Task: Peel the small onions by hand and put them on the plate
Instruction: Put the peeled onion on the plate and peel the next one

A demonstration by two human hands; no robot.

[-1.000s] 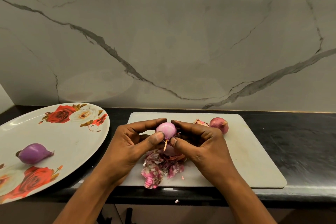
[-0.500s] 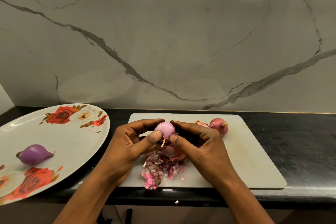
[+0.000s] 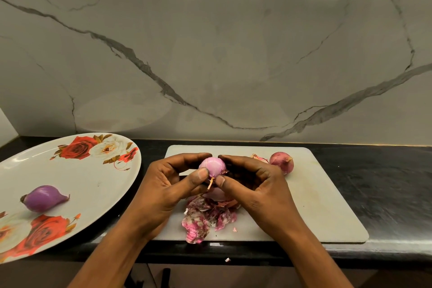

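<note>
Left grip (image 3: 163, 184) and right grip (image 3: 264, 187) both pinch the small onion (image 3: 211, 166); light, slick, so I'd tug its dry tail (image 3: 210, 183).

The left hand (image 3: 163, 192) and right hand (image 3: 261, 189) cover much of a half-peeled onion (image 3: 211, 166), and both forearms run off the bottom edge. The far part of the peel pile (image 3: 205, 217) lies hidden beneath the hands, as does the middle of the cutting board (image 3: 315, 194). A peel scrap (image 3: 259, 158) shows only partly behind the right hand's fingers (image 3: 243, 161). The flowered plate (image 3: 98, 184) is cut off at left, the counter (image 3: 385, 182) at right. Dark shapes below the counter's near edge are too dim to identify.
</note>
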